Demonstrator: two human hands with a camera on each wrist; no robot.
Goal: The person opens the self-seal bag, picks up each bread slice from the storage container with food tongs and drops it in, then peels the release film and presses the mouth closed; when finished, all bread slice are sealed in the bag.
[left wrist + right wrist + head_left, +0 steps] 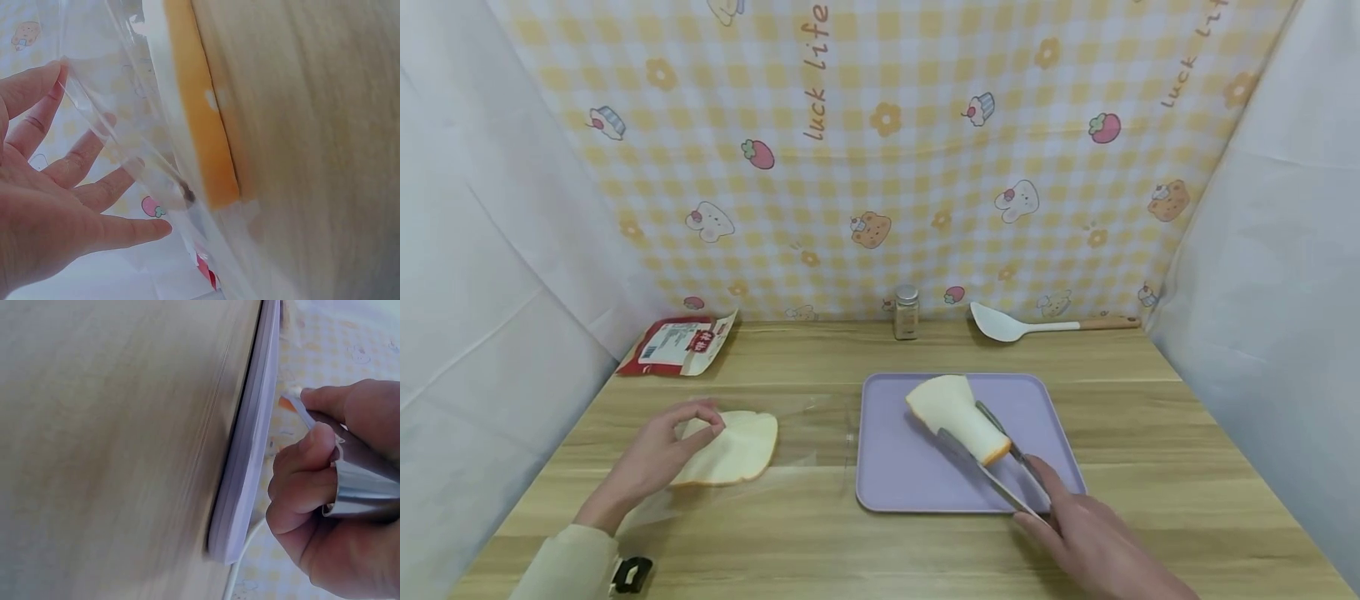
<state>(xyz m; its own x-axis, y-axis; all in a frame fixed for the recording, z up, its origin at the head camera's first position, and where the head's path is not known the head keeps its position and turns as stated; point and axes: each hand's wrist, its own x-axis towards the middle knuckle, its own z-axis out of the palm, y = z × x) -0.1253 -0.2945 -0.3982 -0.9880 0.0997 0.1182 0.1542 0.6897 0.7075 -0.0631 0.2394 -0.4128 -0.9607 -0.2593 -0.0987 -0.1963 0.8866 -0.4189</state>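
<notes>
My left hand [662,446] pinches the edge of a clear plastic bag [820,425] between thumb and a fingertip, its other fingers spread in the left wrist view. A flat slice of bread [741,450] lies on the table under the clear plastic, partly hidden by that hand. With my right hand [1093,533] I grip metal tongs [365,487], whose grey tips squeeze a second slice of bread [951,404] from both sides, so it bends. This slice is at the lavender tray [898,483]; whether it touches the tray I cannot tell.
At the back left lies a red and white packet [677,346]. A small jar with a silver lid [906,312] stands by the patterned backdrop. To its right lies a white spatula with a wooden handle [1108,323]. White cloth walls [1270,292] flank the table.
</notes>
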